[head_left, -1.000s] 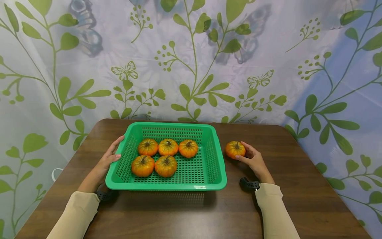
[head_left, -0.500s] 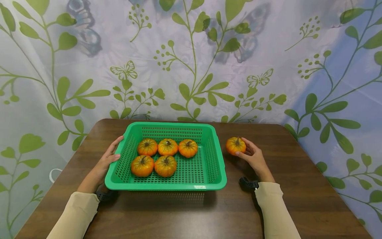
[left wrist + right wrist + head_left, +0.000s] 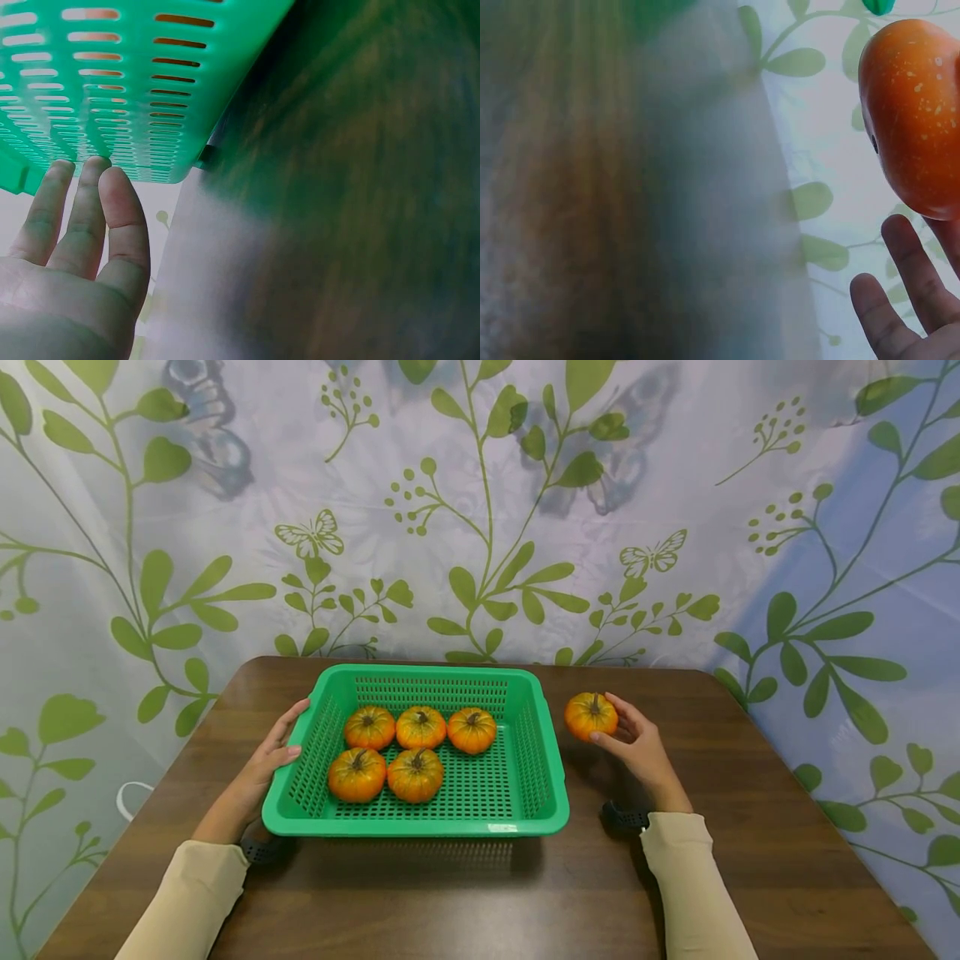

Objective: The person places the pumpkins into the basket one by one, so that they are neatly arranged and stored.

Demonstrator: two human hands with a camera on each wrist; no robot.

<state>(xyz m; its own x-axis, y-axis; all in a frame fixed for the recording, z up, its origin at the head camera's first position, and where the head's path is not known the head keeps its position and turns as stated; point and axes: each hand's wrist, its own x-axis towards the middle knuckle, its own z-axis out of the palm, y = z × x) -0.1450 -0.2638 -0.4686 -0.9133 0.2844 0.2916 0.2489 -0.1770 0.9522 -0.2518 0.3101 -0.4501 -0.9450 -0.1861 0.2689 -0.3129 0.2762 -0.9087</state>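
A small orange pumpkin (image 3: 591,717) with a short brown stem is pinched between the thumb and fingers of my right hand (image 3: 647,757), to the right of the basket. In the right wrist view the pumpkin (image 3: 911,120) is raised above the tabletop, and two fingers stretch out below it. My left hand (image 3: 258,777) rests against the left side of a green plastic basket (image 3: 551,768), its thumb at the rim. The left wrist view shows straight fingers (image 3: 124,217) touching the slotted outer wall. Inside the basket sit several similar pumpkins (image 3: 416,775), two in the near row and three behind.
The basket stands on a brown wooden table (image 3: 450,902). Behind the table hangs a cloth (image 3: 480,510) printed with leaves and butterflies. Dark wrist straps (image 3: 624,817) lie at the cuffs of the beige sleeves. A white loop (image 3: 127,800) shows beyond the table's left edge.
The right hand has lifted the pumpkin a little off the table. The left hand and the basket have stayed in place.
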